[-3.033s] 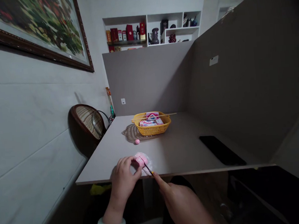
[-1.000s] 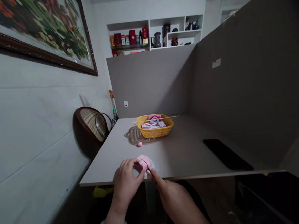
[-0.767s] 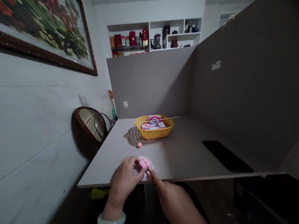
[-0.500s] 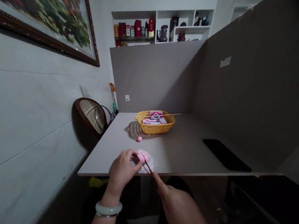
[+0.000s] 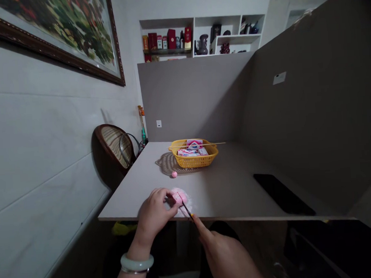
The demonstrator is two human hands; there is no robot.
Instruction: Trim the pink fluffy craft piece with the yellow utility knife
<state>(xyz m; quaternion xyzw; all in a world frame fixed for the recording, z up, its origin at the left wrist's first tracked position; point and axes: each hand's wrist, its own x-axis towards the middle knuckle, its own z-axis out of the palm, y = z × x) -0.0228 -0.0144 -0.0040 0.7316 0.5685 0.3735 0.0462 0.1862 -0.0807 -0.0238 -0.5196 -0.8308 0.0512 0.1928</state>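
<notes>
We are working at the near edge of a pale grey bench (image 5: 135,197), with our left hand (image 5: 155,209) curled against a soft pink lump (image 5: 180,196) and holding it from the left side, its fingers bent closely around it and a jade bangle (image 5: 137,263) sitting on the wrist. Our right hand (image 5: 222,255) is pinching narrow on a thin dark pointed tool (image 5: 186,209), with a touch of yellow showing near the thumb, and the point is meeting the top of the lump. The lump is sitting on a tuft of white fluff (image 5: 187,207) close to the bench edge, between both hands. It is looking light and soft, perhaps modelling clay, though we cannot be sure from this view. We judge that it will dent easily, so it is calling for a gentle hold along its sides rather than a squeeze, and the fluff may slide beneath it. Farther along the bench, a small pink ball (image 5: 174,174) is lying at the edge of a round openwork mat (image 5: 165,166). A yellow plastic basket (image 5: 195,163) is standing partly on that mat, holding pink and white packets (image 5: 189,152), with a wooden skewer (image 5: 217,143) lying across its rim. A flat black slab (image 5: 283,193) is lying well off to the right
</notes>
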